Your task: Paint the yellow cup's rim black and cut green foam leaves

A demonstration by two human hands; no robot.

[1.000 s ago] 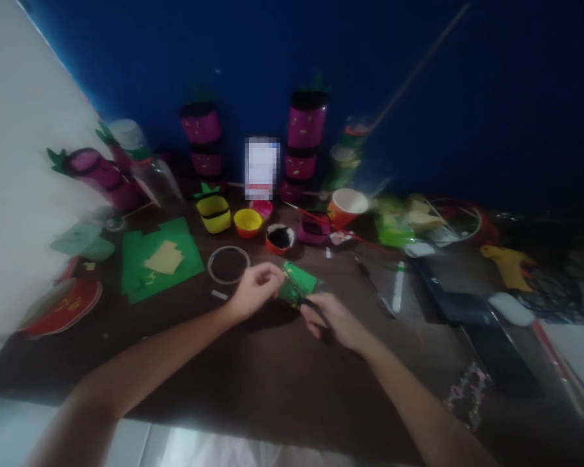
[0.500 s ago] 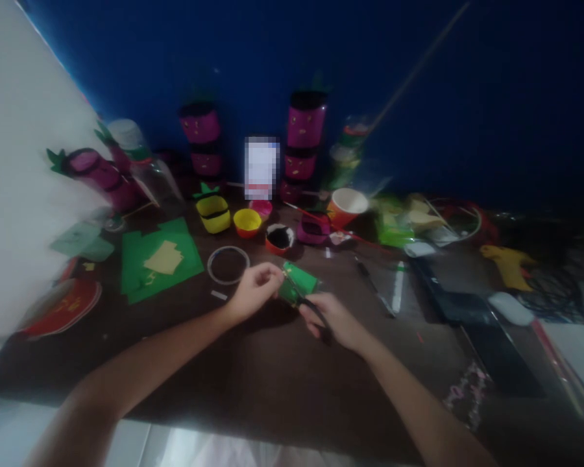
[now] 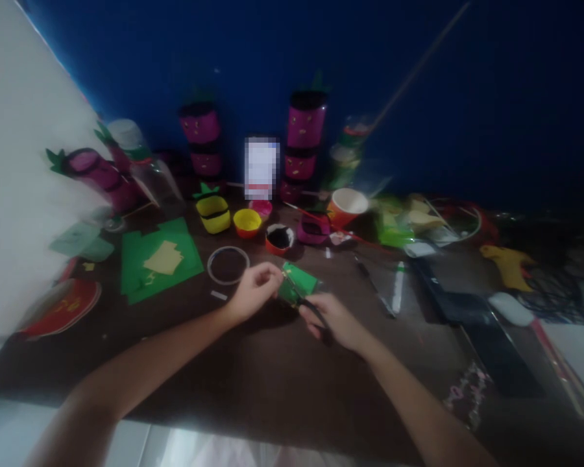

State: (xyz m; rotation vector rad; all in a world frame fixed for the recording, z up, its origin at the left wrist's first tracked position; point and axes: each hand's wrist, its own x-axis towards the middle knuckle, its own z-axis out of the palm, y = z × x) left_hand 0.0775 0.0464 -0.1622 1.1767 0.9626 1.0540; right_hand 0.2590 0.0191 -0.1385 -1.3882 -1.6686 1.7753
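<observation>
My right hand [image 3: 328, 316] is closed round the dark handles of a pair of scissors [image 3: 316, 311], whose blades point up and left. My left hand [image 3: 260, 288] is pinched near the blade tips; what its fingertips hold is too small to make out. Small yellowish bits show at the blades. A green piece [image 3: 302, 279] lies just behind and beside the scissors. To the left, a cream paper piece [image 3: 164, 258] rests on green sheets [image 3: 189, 253].
Beyond my hands stand a yellow cup [image 3: 215, 216], a black paint cup [image 3: 279, 240] and a white-rimmed cup [image 3: 349, 205]. A tape ring [image 3: 228, 265] lies near my left hand. Right of my right hand are a pen [image 3: 374, 285], a marker [image 3: 398, 288] and a yellow glue gun [image 3: 509, 263].
</observation>
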